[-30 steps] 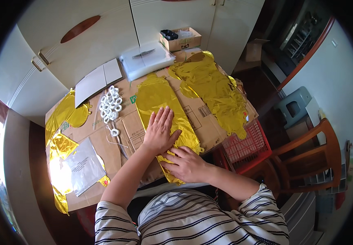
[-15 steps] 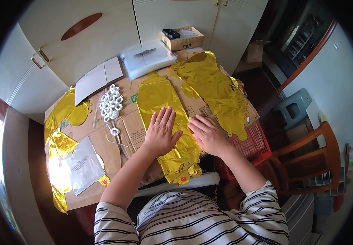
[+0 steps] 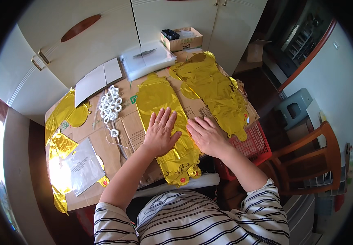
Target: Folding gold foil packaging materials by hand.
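A flat gold foil balloon (image 3: 160, 98), folded into a long strip, lies on the cardboard in front of me. My left hand (image 3: 160, 132) rests flat across its middle, fingers stretched out and slightly spread. At the strip's right edge my right hand (image 3: 205, 134) lies palm down with its fingers extended; the fingertips touch the foil. The strip's near end is crumpled and bears a small red mark. To the right a wider gold foil balloon (image 3: 215, 90) is spread out, wrinkled. Neither hand grips anything.
White ribbon rolls (image 3: 110, 104) lie left of the strip, near grey card sheets (image 3: 99, 79). A stack of clear plastic bags (image 3: 148, 61) and a small box (image 3: 184, 41) stand behind. More gold foil and a clear bag (image 3: 82, 167) lie left. A red basket (image 3: 254, 143) and wooden chair (image 3: 307, 159) stand right.
My right hand has shifted very slightly along the strip's right edge, its fingers a little more spread. The left hand has stayed almost in place.
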The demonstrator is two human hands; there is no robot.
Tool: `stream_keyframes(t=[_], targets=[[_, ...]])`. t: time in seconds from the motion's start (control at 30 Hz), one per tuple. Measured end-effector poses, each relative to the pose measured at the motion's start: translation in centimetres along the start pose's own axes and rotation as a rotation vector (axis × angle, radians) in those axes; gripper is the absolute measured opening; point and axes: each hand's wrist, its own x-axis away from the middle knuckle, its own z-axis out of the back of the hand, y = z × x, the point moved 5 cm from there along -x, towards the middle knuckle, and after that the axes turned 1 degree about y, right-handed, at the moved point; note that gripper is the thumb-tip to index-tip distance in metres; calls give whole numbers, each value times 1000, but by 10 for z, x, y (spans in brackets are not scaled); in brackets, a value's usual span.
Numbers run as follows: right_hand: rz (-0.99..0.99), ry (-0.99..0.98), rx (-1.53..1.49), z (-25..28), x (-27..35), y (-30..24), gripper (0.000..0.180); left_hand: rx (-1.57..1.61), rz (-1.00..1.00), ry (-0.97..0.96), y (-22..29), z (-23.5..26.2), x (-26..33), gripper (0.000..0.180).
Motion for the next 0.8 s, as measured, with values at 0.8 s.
stream_keyframes(t=[0.8], targets=[[-2,27,-47,3,-1,0,44,-5,-235,194,-7,4,-62,35]])
